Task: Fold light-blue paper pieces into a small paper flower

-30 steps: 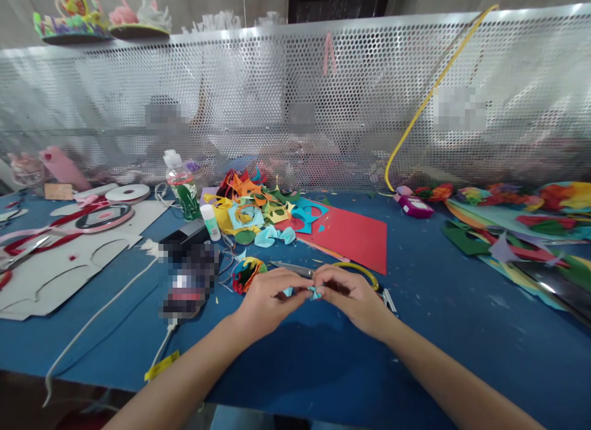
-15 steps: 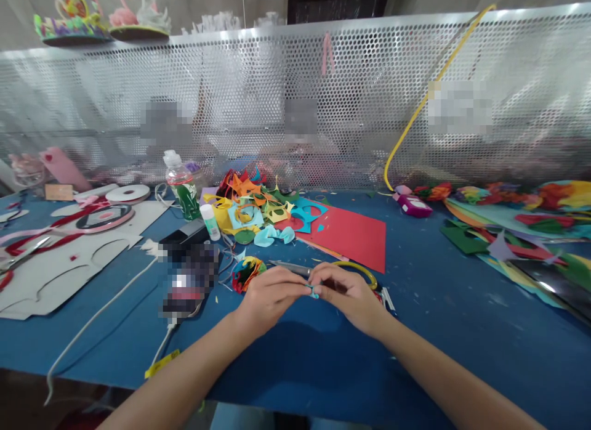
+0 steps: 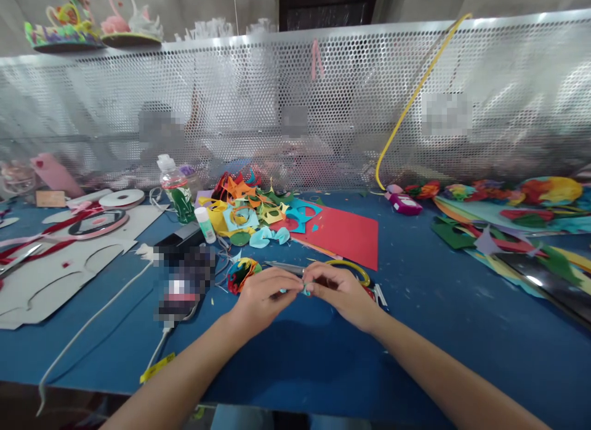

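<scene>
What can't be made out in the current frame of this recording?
All in the head view:
Light-blue piece: mostly hidden by the left hand and right hand.
Phone-like device: pixelation covers its details.
Scissors at far left: handles mostly cut off by the picture's edge.
Shapes behind the perforated panel: blurred by its mesh.

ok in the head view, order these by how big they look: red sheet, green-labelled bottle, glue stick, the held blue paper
1. Red sheet
2. Green-labelled bottle
3. Glue stick
4. Held blue paper, judging only its visible part
</scene>
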Tool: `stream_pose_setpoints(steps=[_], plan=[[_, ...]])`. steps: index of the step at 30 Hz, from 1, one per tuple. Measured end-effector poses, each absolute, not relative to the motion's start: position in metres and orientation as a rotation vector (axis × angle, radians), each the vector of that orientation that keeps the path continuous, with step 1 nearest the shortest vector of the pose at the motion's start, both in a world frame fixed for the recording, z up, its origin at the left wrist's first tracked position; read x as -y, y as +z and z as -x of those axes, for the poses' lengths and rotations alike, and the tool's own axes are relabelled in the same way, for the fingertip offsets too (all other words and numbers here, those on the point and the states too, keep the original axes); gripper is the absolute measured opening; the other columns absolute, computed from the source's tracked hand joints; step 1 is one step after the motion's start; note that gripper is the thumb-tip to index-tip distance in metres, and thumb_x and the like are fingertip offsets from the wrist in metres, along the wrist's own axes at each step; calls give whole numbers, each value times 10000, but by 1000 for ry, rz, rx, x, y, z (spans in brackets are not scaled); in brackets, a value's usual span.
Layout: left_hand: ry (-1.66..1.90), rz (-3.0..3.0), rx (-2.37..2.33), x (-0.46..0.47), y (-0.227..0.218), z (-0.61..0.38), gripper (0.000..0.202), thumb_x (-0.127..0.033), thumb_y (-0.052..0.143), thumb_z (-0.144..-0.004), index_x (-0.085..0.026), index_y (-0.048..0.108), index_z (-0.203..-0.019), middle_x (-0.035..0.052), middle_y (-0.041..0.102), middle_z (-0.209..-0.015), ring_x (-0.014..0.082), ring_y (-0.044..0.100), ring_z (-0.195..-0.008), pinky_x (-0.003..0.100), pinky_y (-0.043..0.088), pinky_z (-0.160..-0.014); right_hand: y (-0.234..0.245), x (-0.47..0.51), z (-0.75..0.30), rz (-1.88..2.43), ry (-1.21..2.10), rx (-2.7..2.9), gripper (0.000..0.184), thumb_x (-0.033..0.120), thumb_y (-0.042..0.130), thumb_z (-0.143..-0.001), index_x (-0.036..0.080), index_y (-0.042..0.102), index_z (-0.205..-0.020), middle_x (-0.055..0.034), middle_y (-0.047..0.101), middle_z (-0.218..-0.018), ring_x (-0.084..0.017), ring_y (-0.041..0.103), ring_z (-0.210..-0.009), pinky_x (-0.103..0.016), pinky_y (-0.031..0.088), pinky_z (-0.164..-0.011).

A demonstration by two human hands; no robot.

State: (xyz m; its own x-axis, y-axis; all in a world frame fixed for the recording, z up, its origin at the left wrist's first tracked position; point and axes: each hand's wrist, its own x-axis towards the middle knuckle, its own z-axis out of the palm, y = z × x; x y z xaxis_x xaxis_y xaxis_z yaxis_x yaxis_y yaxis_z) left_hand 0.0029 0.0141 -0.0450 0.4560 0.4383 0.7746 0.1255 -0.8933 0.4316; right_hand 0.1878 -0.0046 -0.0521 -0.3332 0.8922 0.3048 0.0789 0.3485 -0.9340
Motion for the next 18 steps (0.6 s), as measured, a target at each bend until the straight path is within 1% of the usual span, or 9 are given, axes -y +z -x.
stream_pose_setpoints(steps=[3, 6, 9, 12, 15, 18], plan=[[1347, -2489, -373, -20, -48, 2, 153, -95, 572, -790, -181, 644, -894, 69, 689, -816, 145, 641, -769, 255, 531, -698, -54, 3, -190, 893, 1110, 1715, 131, 327, 629, -775, 201, 629, -737, -16, 561, -817, -147, 525, -769, -267, 417, -692], [1273, -2597, -293, -23, -48, 8, 177, -66, 541, -804, -156, 632, -926, 84, 683, -851, 148, 632, -814, 269, 520, -756, -55, 2, -192, 905, 1125, 1760, 131, 326, 636, -767, 199, 648, -742, -17, 576, -819, -138, 528, -737, -260, 421, -680], [1216, -2725, -198, -23, -46, 11, 190, -41, 513, -813, -116, 607, -960, 103, 678, -867, 160, 617, -841, 279, 519, -763, -54, 1, -191, 910, 1134, 1798, 150, 335, 640, -760, 190, 658, -728, -19, 585, -795, -133, 532, -697, -250, 426, -644], [1193, -2777, -138, -22, -43, 10, 176, -42, 495, -825, -113, 602, -946, 91, 678, -848, 158, 615, -832, 274, 525, -745, -52, 1, -189, 912, 1126, 1812, 180, 349, 641, -752, 178, 653, -696, -19, 585, -740, -134, 536, -661, -244, 432, -612], [1325, -2709, -249, -21, -43, 7, 146, -64, 523, -819, -137, 612, -908, 76, 676, -840, 141, 624, -802, 255, 530, -727, -51, 4, -186, 920, 1070, 1756, 199, 356, 604, -781, 176, 624, -698, -16, 571, -704, -133, 536, -641, -246, 442, -601], [1532, -2602, -400, -18, -45, 0, 131, -93, 596, -777, -141, 607, -899, 80, 673, -816, 145, 629, -766, 265, 539, -698, -51, 8, -185, 944, 928, 1617, 168, 336, 548, -823, 186, 587, -760, -17, 562, -723, -133, 537, -643, -258, 447, -607]])
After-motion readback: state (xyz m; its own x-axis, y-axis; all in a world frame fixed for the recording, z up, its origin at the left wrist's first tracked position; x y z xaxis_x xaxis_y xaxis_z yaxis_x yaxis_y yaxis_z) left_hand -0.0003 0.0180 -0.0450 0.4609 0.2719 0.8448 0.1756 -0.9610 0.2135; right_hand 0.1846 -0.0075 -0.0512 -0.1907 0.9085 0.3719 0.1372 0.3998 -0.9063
